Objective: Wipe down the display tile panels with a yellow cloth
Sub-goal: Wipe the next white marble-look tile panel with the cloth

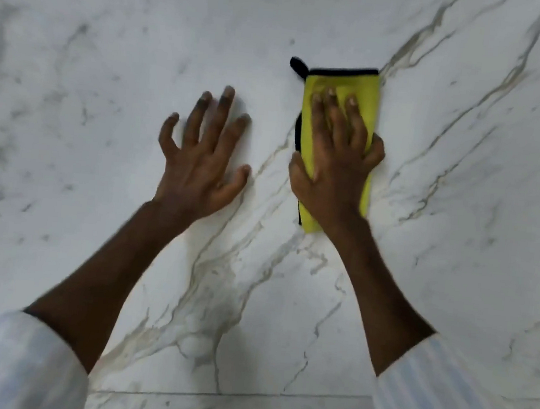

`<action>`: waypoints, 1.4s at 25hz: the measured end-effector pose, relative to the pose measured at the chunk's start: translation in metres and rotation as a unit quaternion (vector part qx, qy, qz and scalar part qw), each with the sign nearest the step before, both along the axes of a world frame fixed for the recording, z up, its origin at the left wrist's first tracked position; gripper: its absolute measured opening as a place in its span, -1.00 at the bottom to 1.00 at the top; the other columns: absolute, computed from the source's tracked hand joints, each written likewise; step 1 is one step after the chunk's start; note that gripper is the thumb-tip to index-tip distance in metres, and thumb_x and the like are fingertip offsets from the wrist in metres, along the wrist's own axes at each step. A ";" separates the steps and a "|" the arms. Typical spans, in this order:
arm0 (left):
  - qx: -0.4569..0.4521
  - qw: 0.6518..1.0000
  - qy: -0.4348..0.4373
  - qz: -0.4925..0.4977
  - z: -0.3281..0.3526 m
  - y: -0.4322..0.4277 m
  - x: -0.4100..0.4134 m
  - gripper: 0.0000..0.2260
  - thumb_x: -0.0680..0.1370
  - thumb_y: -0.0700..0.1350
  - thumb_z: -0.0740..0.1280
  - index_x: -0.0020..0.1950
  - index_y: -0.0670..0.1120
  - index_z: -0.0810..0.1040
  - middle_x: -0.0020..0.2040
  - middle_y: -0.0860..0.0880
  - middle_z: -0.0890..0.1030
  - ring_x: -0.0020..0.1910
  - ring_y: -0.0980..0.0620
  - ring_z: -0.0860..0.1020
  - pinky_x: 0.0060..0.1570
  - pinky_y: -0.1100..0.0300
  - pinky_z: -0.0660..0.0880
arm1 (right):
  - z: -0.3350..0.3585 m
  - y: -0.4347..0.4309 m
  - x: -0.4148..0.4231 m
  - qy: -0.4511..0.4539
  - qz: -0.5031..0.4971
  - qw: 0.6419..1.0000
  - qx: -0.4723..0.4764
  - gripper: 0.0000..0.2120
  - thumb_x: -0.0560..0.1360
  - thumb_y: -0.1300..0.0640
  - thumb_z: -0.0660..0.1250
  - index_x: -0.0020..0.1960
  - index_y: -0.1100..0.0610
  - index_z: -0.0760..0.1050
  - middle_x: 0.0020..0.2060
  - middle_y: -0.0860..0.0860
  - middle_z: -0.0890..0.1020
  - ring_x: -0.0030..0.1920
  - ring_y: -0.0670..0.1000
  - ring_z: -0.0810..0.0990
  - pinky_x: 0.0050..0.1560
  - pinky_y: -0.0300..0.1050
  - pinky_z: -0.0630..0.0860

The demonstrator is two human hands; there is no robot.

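Pressing cloth [343, 82] flat on tile [458, 222] with right hand [335, 164], fingers straight and spread.
Leaving cloth's top edge bare beyond fingertips, lower end out by wrist; resting left hand [199, 168] open on tile just beside.

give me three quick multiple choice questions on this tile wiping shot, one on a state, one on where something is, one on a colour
1. How is the left hand?
A) clenched in a fist
B) gripping a bottle
C) fingers spread, holding nothing

2. Where is the yellow cloth?
A) under the right hand
B) under the left hand
C) draped over a sleeve

3. What colour are the cloth's trim and loop?
A) white
B) black
C) red

Answers:
1 C, its fingers are splayed over bare tile.
2 A, the right hand presses it against the marble tile panel.
3 B, a black edge and loop show at the cloth's top.
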State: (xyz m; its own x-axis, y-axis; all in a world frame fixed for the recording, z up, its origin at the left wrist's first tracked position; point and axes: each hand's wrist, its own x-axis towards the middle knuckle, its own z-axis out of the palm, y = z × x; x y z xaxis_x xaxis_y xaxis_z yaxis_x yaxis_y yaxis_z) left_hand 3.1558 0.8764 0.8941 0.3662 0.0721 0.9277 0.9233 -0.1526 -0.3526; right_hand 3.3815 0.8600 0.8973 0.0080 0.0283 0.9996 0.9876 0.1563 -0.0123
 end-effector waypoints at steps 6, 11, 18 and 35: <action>-0.020 1.000 -0.016 0.007 -0.019 0.014 0.006 -0.40 0.72 0.14 0.02 0.69 -0.15 0.13 0.69 -0.22 0.08 0.67 -0.29 0.03 0.56 -0.39 -0.04 | -0.129 -0.002 0.007 -0.036 -0.008 0.999 -0.022 -0.27 0.49 -0.09 0.35 0.61 0.10 0.33 0.61 0.02 0.32 0.59 0.15 0.29 0.38 0.37 0.23; -0.032 0.998 -0.016 -0.048 -0.015 0.006 0.006 -0.40 0.69 0.14 0.11 0.66 -0.14 0.24 0.69 -0.21 0.12 0.68 -0.27 0.05 0.55 -0.37 0.01 | -0.066 0.000 0.000 -0.066 0.007 0.998 0.003 -0.26 0.46 -0.10 0.34 0.60 0.08 0.35 0.58 0.01 0.38 0.57 0.15 0.32 0.37 0.37 0.23; 0.059 0.997 0.033 -0.048 0.083 -0.017 -0.038 -0.41 0.63 0.19 0.27 0.62 -0.03 0.37 0.70 -0.18 0.09 0.68 -0.23 0.03 0.48 -0.29 0.17 | 0.179 0.017 -0.033 -0.016 0.050 0.998 0.020 -0.23 0.43 -0.14 0.24 0.62 0.02 0.30 0.59 -0.02 0.35 0.60 0.10 0.24 0.35 0.29 0.20; 0.062 0.996 0.005 -0.057 0.090 0.027 -0.083 -0.40 0.68 0.20 0.12 0.66 -0.06 0.27 0.69 -0.15 0.15 0.68 -0.21 0.07 0.55 -0.32 0.14 | 0.279 0.013 -0.087 -0.048 0.021 0.998 -0.016 -0.21 0.48 -0.20 0.07 0.68 0.01 0.13 0.66 -0.06 0.18 0.65 0.06 0.09 0.45 0.33 0.12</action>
State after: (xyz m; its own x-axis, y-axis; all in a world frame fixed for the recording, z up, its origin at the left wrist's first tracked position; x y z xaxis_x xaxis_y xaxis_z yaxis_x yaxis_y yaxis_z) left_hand 3.0731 0.9036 0.9839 0.3746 -0.0850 0.9233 0.8987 -0.2114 -0.3842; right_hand 3.2941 0.8728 1.1765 -0.0902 0.0593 0.9942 0.9772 0.1981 0.0769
